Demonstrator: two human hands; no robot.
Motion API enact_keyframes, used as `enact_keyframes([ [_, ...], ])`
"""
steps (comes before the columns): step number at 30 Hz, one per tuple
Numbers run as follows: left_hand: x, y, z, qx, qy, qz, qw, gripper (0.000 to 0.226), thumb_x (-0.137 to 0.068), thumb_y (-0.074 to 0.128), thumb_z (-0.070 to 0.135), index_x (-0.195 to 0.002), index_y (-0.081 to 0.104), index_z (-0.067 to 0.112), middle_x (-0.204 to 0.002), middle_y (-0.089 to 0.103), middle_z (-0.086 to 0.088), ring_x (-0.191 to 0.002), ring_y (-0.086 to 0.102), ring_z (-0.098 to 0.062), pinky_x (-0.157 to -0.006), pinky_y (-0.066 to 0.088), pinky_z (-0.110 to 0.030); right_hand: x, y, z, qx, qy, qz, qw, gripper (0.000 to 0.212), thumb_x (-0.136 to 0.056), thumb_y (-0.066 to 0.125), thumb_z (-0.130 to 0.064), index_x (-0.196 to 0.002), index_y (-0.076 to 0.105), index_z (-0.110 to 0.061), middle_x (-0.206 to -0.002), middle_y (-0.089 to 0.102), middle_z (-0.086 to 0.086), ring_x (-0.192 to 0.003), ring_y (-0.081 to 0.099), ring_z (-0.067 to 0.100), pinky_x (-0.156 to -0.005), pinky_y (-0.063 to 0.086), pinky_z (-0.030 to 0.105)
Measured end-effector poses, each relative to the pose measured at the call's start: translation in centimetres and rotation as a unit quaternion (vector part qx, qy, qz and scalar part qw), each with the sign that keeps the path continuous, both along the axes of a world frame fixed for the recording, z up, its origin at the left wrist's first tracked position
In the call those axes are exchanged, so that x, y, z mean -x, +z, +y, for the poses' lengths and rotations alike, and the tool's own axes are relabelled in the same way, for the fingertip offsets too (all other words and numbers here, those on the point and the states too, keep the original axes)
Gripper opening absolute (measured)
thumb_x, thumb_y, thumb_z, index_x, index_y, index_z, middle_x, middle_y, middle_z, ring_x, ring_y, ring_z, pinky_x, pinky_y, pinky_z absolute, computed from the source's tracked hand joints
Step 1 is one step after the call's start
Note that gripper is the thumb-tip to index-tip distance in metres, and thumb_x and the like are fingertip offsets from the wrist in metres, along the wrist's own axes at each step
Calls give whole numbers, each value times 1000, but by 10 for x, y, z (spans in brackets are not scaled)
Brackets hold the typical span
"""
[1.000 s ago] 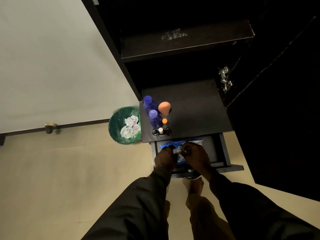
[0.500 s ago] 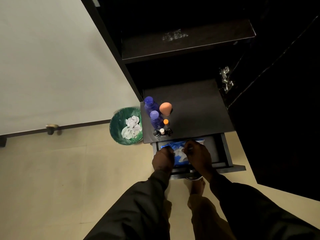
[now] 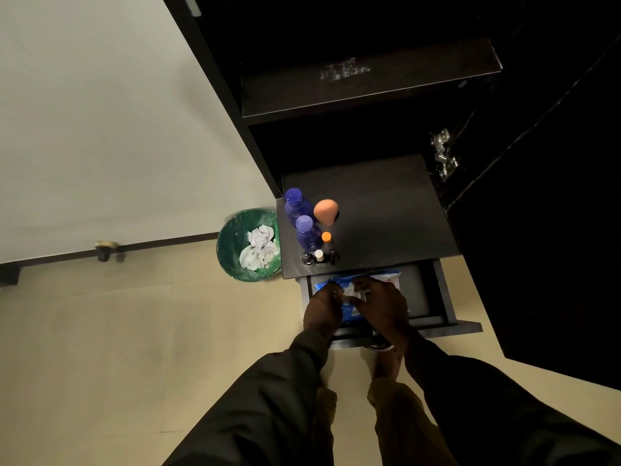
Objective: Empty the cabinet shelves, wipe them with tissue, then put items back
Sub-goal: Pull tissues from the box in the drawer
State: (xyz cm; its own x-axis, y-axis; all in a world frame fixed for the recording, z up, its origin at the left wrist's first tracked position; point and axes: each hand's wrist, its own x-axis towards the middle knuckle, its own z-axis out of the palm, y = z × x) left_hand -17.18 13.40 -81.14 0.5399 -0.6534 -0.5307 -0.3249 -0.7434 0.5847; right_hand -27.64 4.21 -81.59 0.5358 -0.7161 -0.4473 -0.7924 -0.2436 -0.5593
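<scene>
Doorstop [image 3: 106,247]: low on the wall at far left, just above the floor.
Bin [image 3: 232,260]: green, on the floor, just beside the left edge of the shelf; crumpled tissues [image 3: 258,247] lie inside.
Shelf [image 3: 386,213]: dark lower surface of the cabinet, its items grouped at the front-left corner.
Bottles [image 3: 297,206]: two blue ones with purple caps, upright, one behind the other along the left edge.
Sponge [image 3: 325,211]: peach, egg-shaped, just right of the rear bottle.
Small bottles [image 3: 319,256]: a short row at the shelf's front edge, one white-capped between two dark ones, with an orange cap [image 3: 326,236] just behind.
Drawer [image 3: 440,297]: pulled out below the shelf, holding a blue pack [image 3: 376,275] on its left side.
Left hand [image 3: 322,309]: over the pack's left end, fingers curled; it pinches a white tissue [image 3: 351,292] at the pack's opening.
Right hand [image 3: 383,304]: over the pack's middle, fingers bent down on the same tissue, fingertips near those of the left.
Upper shelf [image 3: 369,82]: dark, with a pale smudge near its middle.
Hinge [image 3: 442,153]: metal, on the cabinet's right side, beside the open door [image 3: 554,230].
Sleeves [image 3: 268,398]: dark, both arms reaching forward from the bottom edge.
</scene>
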Motion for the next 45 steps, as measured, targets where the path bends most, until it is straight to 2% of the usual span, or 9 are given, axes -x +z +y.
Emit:
enact_keyframes([
  [6, 1, -2, 4, 28, 10, 4, 1000, 24, -88, 54, -2, -108, 62, 8, -106, 68, -12, -99, 64, -30, -84, 50, -33, 3, 1, 1, -10, 6, -54, 998, 25, -87, 68, -25, -111, 69, -29, -107, 73, -8, -103, 65, 13, -84, 47, 25],
  [11, 5, 8, 6, 13, 14, -20, 1000, 23, -97, 48, 7, -118, 55, 6, -110, 67, -16, -99, 63, -33, -76, 40, -27, 6, 8, 1, -6, -48, -53, 997, 24, -86, 64, -24, -107, 69, -33, -104, 73, -8, -96, 67, 14, -80, 52, 28],
  [16, 6, 16, 2, -7, 11, -38, 999, 26, -97, 50, 9, -123, 52, 6, -113, 67, -15, -101, 63, -33, -77, 42, -29, 6, 10, 3, -46, -75, -60, 994, 27, -84, 70, -16, -109, 65, -26, -101, 65, -9, -88, 57, 5, -65, 39, 9],
  [20, 6, 10, -3, 25, 23, 29, 999, 23, -100, 52, 19, -122, 55, 12, -116, 66, -8, -105, 62, -26, -83, 43, -25, 10, 7, 2, -45, -56, -61, 996, 33, -83, 68, -13, -112, 67, -28, -109, 68, -6, -100, 63, 14, -82, 52, 25],
  [24, 4, 9, -8, 63, 132, 130, 981, 18, -102, 50, 21, -112, 63, 15, -109, 67, -4, -101, 62, -20, -87, 51, -28, 13, 6, 0, -50, -60, -58, 995, 25, -78, 72, -23, -99, 65, -35, -98, 67, -12, -92, 65, 13, -79, 56, 35],
  [31, -1, 3, -8, 39, 103, 93, 990, 21, -97, 58, 15, -113, 70, 10, -111, 71, -11, -101, 66, -27, -84, 48, -27, 16, 4, -2, -34, -63, -72, 995, 17, -85, 64, -50, -93, 64, -35, -98, 65, -11, -88, 64, 12, -76, 56, 38],
  [34, -3, 1, -7, 38, 115, 77, 990, 18, -96, 58, 11, -108, 71, 8, -108, 72, -11, -99, 67, -27, -84, 50, -28, 15, 6, -4, -28, -29, -32, 999, 22, -90, 62, -42, -105, 69, -28, -111, 62, -2, -101, 61, 19, -85, 52, 40],
  [38, -3, 2, -6, 39, 129, 61, 989, 18, -97, 55, 8, -108, 70, 7, -107, 70, -4, -96, 63, -15, -78, 43, -15, 12, 7, -4, -38, -3, -34, 999, 20, -87, 66, -28, -106, 68, -31, -119, 59, -3, -104, 60, 18, -86, 52, 37],
  [45, -1, -9, -4, 46, -6, 59, 997, 26, -93, 58, 8, -117, 68, 11, -116, 69, -8, -107, 65, -22, -97, 50, -33, 7, 12, -5, -10, 4, -33, 999, 18, -81, 68, -18, -92, 66, -32, -123, 55, -10, -104, 60, 14, -82, 53, 32],
])
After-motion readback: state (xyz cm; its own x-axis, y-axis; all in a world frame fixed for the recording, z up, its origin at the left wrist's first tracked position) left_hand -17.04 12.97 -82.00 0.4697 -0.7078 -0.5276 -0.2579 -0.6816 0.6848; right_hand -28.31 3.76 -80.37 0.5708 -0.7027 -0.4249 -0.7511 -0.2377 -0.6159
